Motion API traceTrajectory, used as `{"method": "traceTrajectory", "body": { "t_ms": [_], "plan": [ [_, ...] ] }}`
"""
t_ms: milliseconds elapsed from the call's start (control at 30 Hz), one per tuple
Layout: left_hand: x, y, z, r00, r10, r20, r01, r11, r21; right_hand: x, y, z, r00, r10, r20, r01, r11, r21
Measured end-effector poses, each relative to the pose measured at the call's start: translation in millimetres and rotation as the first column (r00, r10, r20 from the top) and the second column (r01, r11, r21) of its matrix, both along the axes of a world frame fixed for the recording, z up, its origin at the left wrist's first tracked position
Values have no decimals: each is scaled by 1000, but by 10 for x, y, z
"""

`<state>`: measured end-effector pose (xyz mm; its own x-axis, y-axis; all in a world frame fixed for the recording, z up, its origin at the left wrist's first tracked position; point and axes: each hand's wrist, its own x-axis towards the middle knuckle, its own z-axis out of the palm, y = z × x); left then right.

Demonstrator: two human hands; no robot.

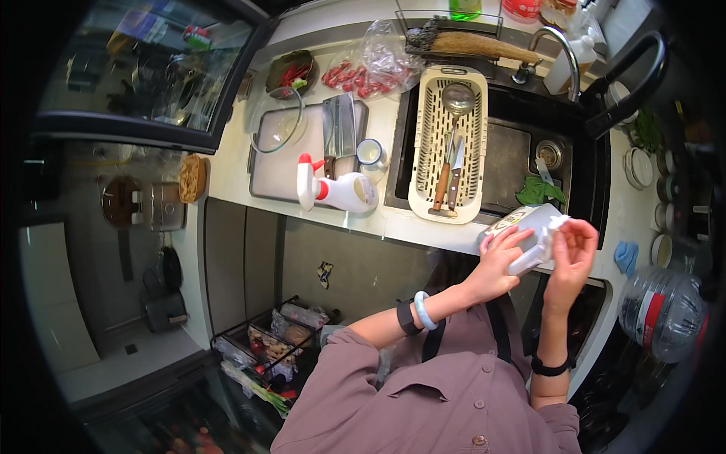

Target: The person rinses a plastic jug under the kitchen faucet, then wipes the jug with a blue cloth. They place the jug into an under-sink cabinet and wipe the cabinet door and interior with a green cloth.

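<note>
My left hand (pixel 502 258) grips a translucent plastic jug (pixel 536 218) with a printed label, close to the counter's front edge by the sink. Its handle side faces me. At the jug's white top (pixel 557 222), the fingers of my right hand (pixel 575 244) are pinched together; the small part between them is blurred. Just beyond the jug, a crumpled green cloth or leaf (pixel 540 192) lies in the sink (pixel 505 164). A cream slotted drain basket (pixel 417 198) spans the sink to the left and holds a ladle (pixel 458 99) and wooden-handled knives (pixel 455 176).
Left of the sink, a white spray bottle (pixel 346 192), a cleaver (pixel 340 125) and a glass bowl (pixel 278 127) rest on or over a cutting board (pixel 266 176). A faucet (pixel 558 40) arches behind the sink. A large water bottle (pixel 661 315) stands at right; a wire rack (pixel 272 363) holds produce below.
</note>
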<state>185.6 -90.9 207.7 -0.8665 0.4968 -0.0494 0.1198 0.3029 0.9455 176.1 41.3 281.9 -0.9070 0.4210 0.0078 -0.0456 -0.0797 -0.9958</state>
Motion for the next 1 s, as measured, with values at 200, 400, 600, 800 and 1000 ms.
{"method": "traceTrajectory", "body": {
  "t_ms": [200,400,600,800,1000],
  "plan": [
    [27,-336,42,999,32,37,-32,999,6,193,-329,-240,1000,24,-12,-14,836,548],
    [-147,-462,59,569,-327,755,-629,418,655,226,-467,-327,959,277,-64,-129,626,769],
    [-572,-204,23,578,-140,804,-723,370,584,506,-278,-157,996,73,-56,1,602,798],
    [-852,109,216,828,-115,549,-276,769,577,679,27,-339,973,-65,223,36,991,133],
    [-838,375,98,958,-255,128,225,951,213,575,58,-446,889,181,420,-135,981,-138]
  ]
}}
